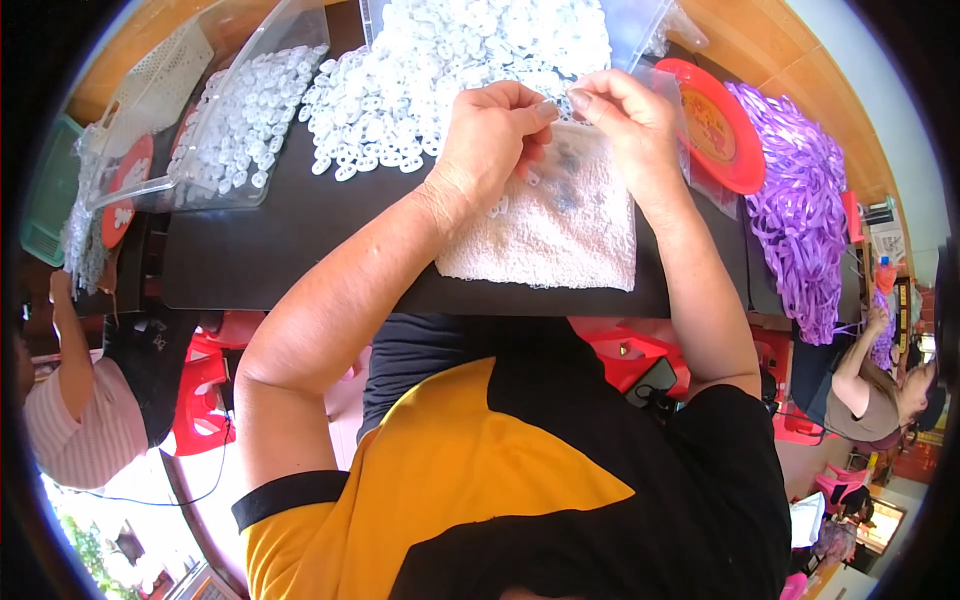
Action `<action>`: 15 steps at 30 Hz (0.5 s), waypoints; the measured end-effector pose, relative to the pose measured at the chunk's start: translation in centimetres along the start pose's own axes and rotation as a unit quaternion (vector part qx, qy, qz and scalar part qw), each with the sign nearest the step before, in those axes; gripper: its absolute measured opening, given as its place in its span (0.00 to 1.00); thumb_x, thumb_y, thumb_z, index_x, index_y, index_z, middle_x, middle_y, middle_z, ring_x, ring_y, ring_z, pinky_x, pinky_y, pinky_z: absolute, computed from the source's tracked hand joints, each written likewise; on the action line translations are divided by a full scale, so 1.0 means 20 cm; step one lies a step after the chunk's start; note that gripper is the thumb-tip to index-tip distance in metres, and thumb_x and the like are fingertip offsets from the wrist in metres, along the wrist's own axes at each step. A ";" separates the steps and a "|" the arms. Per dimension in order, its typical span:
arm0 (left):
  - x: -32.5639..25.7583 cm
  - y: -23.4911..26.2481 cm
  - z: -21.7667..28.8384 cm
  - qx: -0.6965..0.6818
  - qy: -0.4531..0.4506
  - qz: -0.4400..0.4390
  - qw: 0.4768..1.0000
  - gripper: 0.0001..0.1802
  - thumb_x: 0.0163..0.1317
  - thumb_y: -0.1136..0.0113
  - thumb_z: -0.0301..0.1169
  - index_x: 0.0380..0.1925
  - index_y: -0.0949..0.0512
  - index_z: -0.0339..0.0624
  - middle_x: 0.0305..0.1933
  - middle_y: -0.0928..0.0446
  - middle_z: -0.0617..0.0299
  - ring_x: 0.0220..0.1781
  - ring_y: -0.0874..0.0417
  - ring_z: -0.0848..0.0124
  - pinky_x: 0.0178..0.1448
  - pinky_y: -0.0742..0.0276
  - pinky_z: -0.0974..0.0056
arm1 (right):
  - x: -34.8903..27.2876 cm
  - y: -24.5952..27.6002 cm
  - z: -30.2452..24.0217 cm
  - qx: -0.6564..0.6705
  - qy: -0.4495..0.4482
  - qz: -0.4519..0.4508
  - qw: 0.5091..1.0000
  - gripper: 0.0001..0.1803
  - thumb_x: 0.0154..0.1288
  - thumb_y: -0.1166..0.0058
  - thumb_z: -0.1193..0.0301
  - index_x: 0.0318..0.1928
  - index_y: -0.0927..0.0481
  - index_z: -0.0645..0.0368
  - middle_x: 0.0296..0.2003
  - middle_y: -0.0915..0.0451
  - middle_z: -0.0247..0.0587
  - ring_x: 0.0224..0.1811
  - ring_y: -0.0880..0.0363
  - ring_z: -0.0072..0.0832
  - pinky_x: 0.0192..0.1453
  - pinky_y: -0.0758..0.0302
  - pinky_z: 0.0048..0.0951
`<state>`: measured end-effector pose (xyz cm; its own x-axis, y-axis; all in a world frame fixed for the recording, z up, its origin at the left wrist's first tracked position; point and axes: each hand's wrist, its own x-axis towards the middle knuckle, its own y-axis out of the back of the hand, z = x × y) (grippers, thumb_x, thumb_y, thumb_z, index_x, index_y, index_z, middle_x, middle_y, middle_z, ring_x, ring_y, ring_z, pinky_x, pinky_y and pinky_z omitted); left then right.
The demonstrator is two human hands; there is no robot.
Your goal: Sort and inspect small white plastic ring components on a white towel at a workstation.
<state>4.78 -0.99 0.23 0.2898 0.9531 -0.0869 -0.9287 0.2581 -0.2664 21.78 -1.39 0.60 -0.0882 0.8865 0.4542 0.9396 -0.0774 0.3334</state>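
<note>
**Small part pinched over towel**

Left hand (pixel 497 130) and right hand (pixel 622 118) meet fingertip to fingertip, pinching a small clear plastic ring (pixel 556 108) above the white towel (pixel 560 235), mid-tabletop. Risk: it slips, lost among the ring heap (pixel 440 70) toward the far edge.

Under your hands you have a white, nubbly towel (pixel 560 235) on a black table (pixel 290 240). Beyond your fingers lies a heap of pale white plastic rings (pixel 440 70). Right of your right hand (pixel 625 120) sit a red plate (pixel 725 125), its centre perhaps gold-patterned, and purple ribbons (pixel 795 215).
</note>
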 end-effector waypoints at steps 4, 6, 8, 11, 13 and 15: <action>0.00 0.00 0.00 -0.012 -0.001 -0.003 1.000 0.08 0.63 0.38 0.29 0.31 0.22 0.35 0.23 0.25 0.63 0.21 0.29 0.76 0.23 0.34 0.72 | 0.00 0.04 0.01 0.038 -0.029 0.021 0.999 0.04 0.64 0.43 0.79 0.40 0.19 0.63 0.32 0.19 0.29 0.35 0.23 0.15 0.42 0.25 0.19; 0.00 0.00 -0.01 -0.010 -0.009 -0.004 1.000 0.08 0.63 0.38 0.29 0.31 0.22 0.34 0.23 0.25 0.63 0.21 0.29 0.76 0.24 0.34 0.72 | -0.01 0.02 -0.01 0.066 -0.039 0.030 0.997 0.06 0.64 0.43 0.79 0.41 0.19 0.63 0.33 0.19 0.30 0.35 0.23 0.16 0.43 0.25 0.19; -0.01 0.00 0.00 -0.008 -0.013 -0.004 1.000 0.08 0.63 0.38 0.29 0.31 0.22 0.34 0.23 0.25 0.63 0.21 0.29 0.76 0.24 0.34 0.72 | -0.02 0.02 -0.03 0.093 -0.049 0.038 0.994 0.07 0.64 0.43 0.79 0.43 0.20 0.62 0.33 0.19 0.31 0.35 0.22 0.17 0.43 0.25 0.19; -0.01 0.00 0.00 0.001 -0.026 -0.003 1.000 0.08 0.63 0.39 0.29 0.30 0.22 0.34 0.23 0.25 0.63 0.21 0.29 0.76 0.24 0.34 0.72 | -0.03 0.03 -0.05 0.125 -0.079 0.023 0.989 0.09 0.64 0.42 0.79 0.45 0.20 0.63 0.35 0.19 0.34 0.36 0.21 0.19 0.44 0.24 0.20; 0.00 0.00 -0.01 0.007 -0.032 0.000 0.999 0.07 0.63 0.39 0.28 0.30 0.22 0.34 0.23 0.25 0.63 0.20 0.29 0.76 0.24 0.34 0.72 | -0.03 0.03 -0.04 0.134 -0.082 0.007 0.988 0.10 0.65 0.46 0.78 0.46 0.21 0.63 0.36 0.18 0.37 0.37 0.19 0.24 0.44 0.27 0.21; -0.02 -0.01 0.00 0.010 -0.040 0.002 0.999 0.07 0.64 0.40 0.28 0.31 0.22 0.34 0.23 0.25 0.64 0.20 0.29 0.77 0.24 0.34 0.73 | -0.03 0.02 -0.05 0.137 -0.081 0.007 0.987 0.10 0.65 0.46 0.79 0.46 0.21 0.63 0.35 0.18 0.37 0.37 0.19 0.24 0.44 0.27 0.21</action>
<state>4.84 -1.36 0.34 0.2682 0.9633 -0.0105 -0.9340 0.2574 -0.2478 21.90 -2.51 1.31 -0.0412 0.9492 0.3119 0.9964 0.0161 0.0828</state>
